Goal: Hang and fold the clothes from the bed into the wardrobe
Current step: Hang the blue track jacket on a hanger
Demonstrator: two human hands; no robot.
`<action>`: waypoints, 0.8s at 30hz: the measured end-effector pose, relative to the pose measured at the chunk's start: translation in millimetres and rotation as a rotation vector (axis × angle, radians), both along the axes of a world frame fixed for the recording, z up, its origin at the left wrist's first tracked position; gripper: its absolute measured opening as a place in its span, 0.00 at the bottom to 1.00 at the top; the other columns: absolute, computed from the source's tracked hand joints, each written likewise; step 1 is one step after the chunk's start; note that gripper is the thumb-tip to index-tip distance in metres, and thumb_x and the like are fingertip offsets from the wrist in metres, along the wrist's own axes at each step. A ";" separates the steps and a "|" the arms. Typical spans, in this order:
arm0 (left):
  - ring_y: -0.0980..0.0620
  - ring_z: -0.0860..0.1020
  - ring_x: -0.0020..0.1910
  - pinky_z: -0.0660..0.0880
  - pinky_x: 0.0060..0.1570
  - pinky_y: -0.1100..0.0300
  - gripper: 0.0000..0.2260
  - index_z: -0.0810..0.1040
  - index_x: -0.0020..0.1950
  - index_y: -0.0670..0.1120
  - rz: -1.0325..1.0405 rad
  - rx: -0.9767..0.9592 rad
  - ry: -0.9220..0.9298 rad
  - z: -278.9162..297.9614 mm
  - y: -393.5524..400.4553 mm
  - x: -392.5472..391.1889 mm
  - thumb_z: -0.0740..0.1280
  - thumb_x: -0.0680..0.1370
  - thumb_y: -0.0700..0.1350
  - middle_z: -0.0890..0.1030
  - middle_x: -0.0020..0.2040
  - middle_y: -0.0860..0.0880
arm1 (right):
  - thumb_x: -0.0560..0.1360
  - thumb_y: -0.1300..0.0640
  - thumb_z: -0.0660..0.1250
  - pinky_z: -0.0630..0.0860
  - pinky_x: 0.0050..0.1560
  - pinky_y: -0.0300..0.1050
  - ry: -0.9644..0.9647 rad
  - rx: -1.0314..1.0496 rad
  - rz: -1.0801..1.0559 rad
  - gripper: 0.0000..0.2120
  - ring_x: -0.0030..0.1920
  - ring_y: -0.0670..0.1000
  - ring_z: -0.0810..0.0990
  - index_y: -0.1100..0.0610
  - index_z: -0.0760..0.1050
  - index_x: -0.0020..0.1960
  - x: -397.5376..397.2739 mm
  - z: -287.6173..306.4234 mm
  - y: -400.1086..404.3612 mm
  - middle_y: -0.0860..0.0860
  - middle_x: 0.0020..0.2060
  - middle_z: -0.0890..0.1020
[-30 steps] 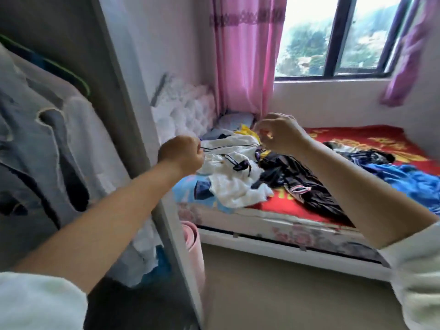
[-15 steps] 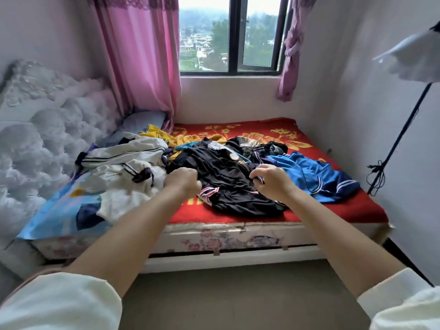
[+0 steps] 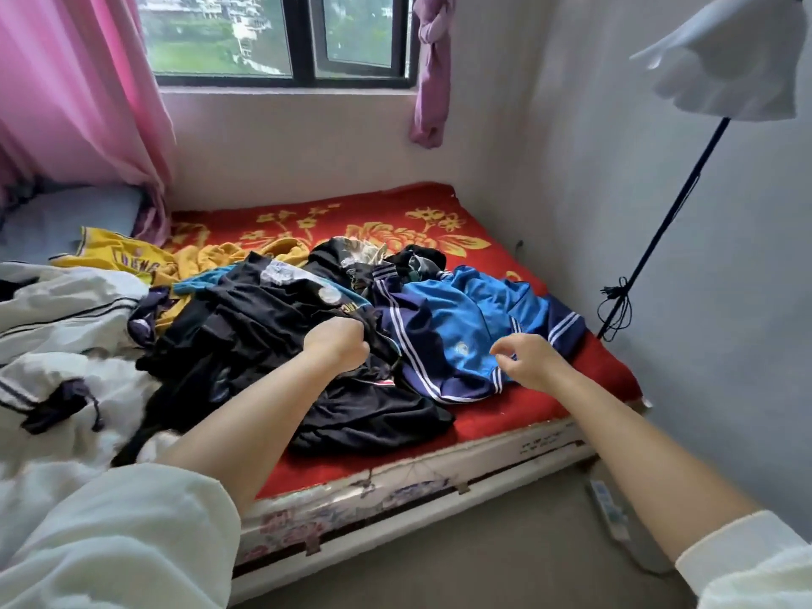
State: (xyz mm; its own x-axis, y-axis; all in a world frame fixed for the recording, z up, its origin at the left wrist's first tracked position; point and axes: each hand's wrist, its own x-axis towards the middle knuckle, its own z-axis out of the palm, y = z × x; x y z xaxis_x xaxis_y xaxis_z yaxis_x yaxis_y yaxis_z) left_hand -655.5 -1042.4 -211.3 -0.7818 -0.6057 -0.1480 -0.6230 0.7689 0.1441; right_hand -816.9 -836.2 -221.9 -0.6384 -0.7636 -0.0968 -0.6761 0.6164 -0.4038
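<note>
The bed [image 3: 505, 415], covered by a red floral blanket [image 3: 395, 217], carries the pile of clothes still to be put away; the wardrobe is out of view. At the left lies a white garment with dark trim [image 3: 66, 327]; a yellow jersey [image 3: 127, 257] lies toward the window. At the centre lies a black garment [image 3: 263, 327], overlapping the edge of a blue jacket with white stripes [image 3: 465, 327] on its right. My left hand [image 3: 336, 347] rests on the black garment, its fingers curled into the cloth at a raised fold. My right hand [image 3: 527, 360] hovers just over the blue jacket's lower edge, its fingers loosely curled and holding nothing. I judge these clothes light, limp and somewhat slippery; they will sag wherever unsupported, so each is best taken at the collar or shoulders and lifted clear of its neighbours.
</note>
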 end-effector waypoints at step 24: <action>0.44 0.74 0.57 0.70 0.48 0.58 0.12 0.74 0.57 0.41 -0.071 0.377 -0.348 -216.6 -48.3 -373.9 0.57 0.78 0.44 0.78 0.57 0.44 | 0.77 0.62 0.60 0.64 0.59 0.40 -0.603 0.409 -0.250 0.14 0.63 0.54 0.73 0.63 0.74 0.61 -338.0 -245.1 -59.4 0.57 0.61 0.77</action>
State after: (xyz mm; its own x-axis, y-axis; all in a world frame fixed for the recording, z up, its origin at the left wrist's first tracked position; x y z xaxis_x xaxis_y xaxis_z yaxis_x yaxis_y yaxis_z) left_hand -1029.4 -1090.7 -427.8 -0.6848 -0.4075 -0.6042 -0.6313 0.7459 0.2125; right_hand -1154.9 -895.6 -467.0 -0.5346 -0.4321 -0.7263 -0.2327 0.9015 -0.3650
